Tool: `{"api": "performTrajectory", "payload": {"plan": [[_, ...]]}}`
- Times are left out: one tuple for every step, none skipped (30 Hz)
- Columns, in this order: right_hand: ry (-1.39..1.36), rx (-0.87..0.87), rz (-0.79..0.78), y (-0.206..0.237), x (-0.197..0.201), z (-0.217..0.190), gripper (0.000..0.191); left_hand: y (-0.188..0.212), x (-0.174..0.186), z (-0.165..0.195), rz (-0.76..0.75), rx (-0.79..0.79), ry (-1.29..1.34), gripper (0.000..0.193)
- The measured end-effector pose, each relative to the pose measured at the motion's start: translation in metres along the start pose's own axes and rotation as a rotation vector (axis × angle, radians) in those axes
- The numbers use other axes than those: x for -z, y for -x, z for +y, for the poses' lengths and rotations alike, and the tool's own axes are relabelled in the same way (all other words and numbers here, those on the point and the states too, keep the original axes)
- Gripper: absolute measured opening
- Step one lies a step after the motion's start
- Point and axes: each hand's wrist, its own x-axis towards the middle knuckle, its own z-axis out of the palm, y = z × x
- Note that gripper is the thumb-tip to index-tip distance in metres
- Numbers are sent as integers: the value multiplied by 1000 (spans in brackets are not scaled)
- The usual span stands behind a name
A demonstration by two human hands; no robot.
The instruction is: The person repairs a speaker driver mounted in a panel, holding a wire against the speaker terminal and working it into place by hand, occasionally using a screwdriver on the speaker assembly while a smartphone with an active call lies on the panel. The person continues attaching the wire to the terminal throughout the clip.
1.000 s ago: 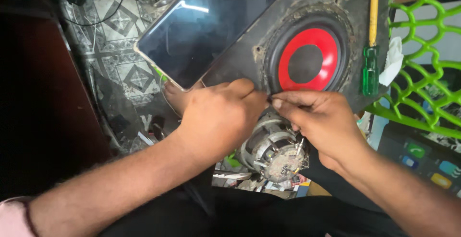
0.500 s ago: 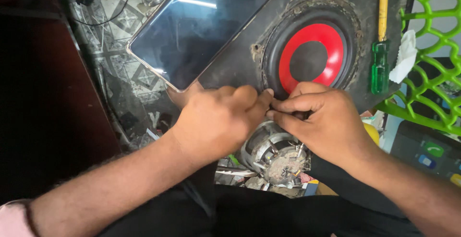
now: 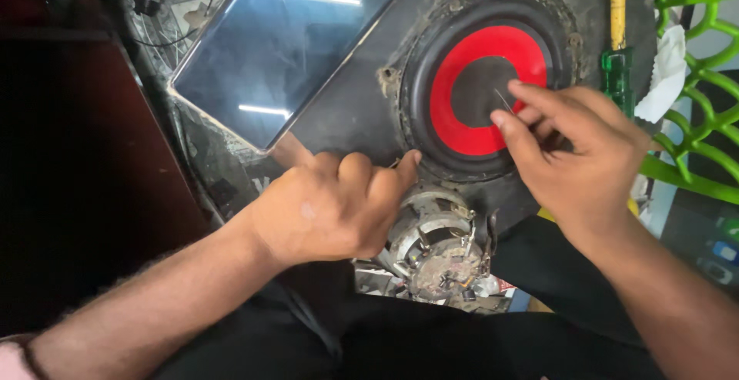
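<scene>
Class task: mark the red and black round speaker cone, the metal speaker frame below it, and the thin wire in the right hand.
Red and black round speaker cone (image 3: 454,103), head view, red ring.
Metal speaker frame (image 3: 435,241), head view, top.
Thin wire (image 3: 504,100), head view, mid-length.

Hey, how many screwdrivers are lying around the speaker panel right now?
1: a screwdriver with a yellow shaft and green handle lies at the panel's right edge, beside the red speaker cone. Others may be hidden under the hands.

A repair workshop: bare speaker motor (image 3: 439,245), grimy speaker panel (image 3: 362,110), screwdriver (image 3: 616,49) nearby.
</scene>
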Motion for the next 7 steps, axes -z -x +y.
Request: {"api": "performTrajectory", "payload": {"plan": [[23, 59, 34, 1, -4, 7, 23, -1, -1, 0, -3, -8, -2, 46], [58, 99, 55, 3, -9, 12, 22, -1, -1, 0, -8, -17, -3, 47], [91, 137, 71, 7, -14, 17, 22, -1, -1, 2, -15, -22, -2, 47], [121, 177, 84, 11, -16, 21, 22, 0, 0, 5, -21, -2, 16, 43], [120, 204, 104, 14, -17, 23, 21, 1, 0, 7, -28, 18, 30, 38], [120, 236, 127, 15, -18, 26, 19, 2, 0, 7, -32, 38, 39, 34], [111, 241, 133, 22, -6, 25, 19, -16, -32, -12, -38, 38, 30, 34]]}}
